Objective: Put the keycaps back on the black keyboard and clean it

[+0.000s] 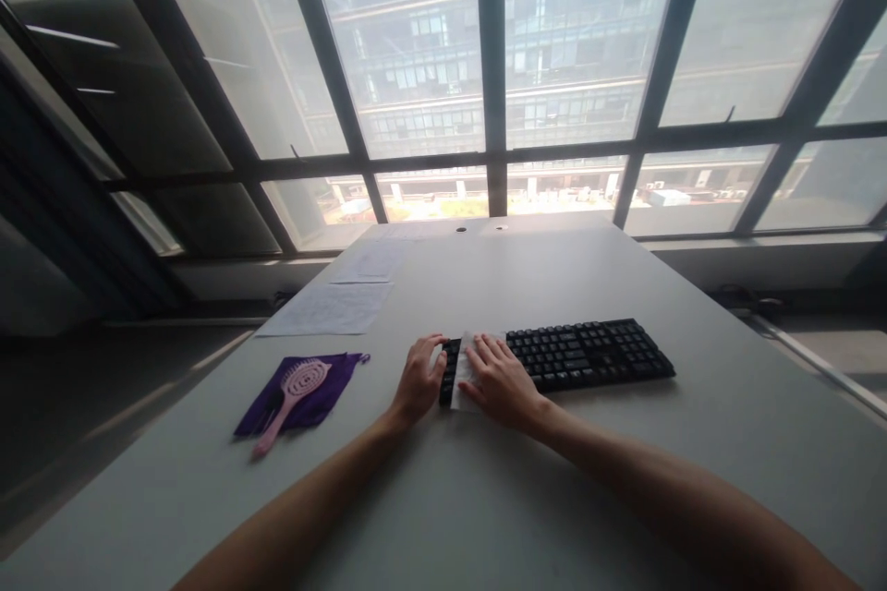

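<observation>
A black keyboard [589, 353] lies on the white table. Near its left end a white wipe or tissue [466, 369] is spread over the keys. My right hand [500, 379] rests flat on this tissue, fingers stretched out and pointing forward. At the keyboard's left edge is my left hand [419, 377], its fingers slightly bent and apart, the fingertips touching the keyboard's end. Nothing shows in my left hand. The keys under the tissue and my right palm are hidden.
To the left, a pink hairbrush [297, 388] lies on a purple cloth pouch [336, 397]. Farther back are sheets of paper [329, 307] along the left edge of the table [540, 277]. Large windows stand beyond its far end.
</observation>
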Demonstrator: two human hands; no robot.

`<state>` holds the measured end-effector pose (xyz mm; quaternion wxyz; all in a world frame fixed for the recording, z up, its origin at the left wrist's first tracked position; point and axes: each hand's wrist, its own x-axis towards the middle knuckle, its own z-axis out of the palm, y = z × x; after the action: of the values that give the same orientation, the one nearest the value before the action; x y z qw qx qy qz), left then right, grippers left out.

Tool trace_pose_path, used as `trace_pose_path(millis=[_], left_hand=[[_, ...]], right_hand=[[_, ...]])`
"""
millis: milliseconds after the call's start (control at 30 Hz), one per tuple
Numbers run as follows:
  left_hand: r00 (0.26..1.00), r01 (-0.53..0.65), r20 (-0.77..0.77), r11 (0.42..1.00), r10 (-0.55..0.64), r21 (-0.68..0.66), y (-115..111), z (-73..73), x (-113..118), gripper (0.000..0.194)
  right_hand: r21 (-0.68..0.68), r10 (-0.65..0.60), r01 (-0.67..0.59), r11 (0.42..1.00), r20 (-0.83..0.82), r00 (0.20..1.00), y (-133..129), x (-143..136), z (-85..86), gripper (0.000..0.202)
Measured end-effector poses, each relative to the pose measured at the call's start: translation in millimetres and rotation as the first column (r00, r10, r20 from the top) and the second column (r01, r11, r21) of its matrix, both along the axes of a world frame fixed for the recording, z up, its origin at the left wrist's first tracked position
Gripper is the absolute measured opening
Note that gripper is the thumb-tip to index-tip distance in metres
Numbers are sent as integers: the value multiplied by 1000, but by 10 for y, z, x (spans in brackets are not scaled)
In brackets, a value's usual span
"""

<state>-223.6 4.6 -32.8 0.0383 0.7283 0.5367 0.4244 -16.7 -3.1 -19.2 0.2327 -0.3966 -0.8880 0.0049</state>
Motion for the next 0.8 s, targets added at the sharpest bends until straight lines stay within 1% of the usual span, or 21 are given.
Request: trace_pose_path(millis=[100,200,333,400,500,600,700,800], left_hand=[[1000,5,-18,1000,-4,25,-18,3,0,25],[998,34,-51,998,-31,61,-66,33,22,23],[987,117,-127,986,-102,118,-179,100,116,22],[973,171,-177,976,-146,134,-234,128,166,26],[944,257,-247,958,-221,127,-283,157,197,36],[913,319,-300,942,-277,102,-283,167,170,45],[891,345,-334,937,-307,59,-252,153,128,45],[890,347,-330,937,-316,39,-211,122,110,43]], right_hand=[[6,-6,6,1000,22,1000,-8,1,2,64],[18,-11,11,1000,43,999,-14,6,1,64],[57,-27,25,998,40,999,-21,15,-14,69],[84,-44,42,996,24,999,-26,18,-26,72],[97,-50,48,994,17,999,-34,28,-45,70],[82,-30,27,996,27,999,-36,45,-61,67],[75,-6,4,997,28,1000,-25,59,-73,68],[82,-2,0,997,24,1000,-12,61,-79,68]])
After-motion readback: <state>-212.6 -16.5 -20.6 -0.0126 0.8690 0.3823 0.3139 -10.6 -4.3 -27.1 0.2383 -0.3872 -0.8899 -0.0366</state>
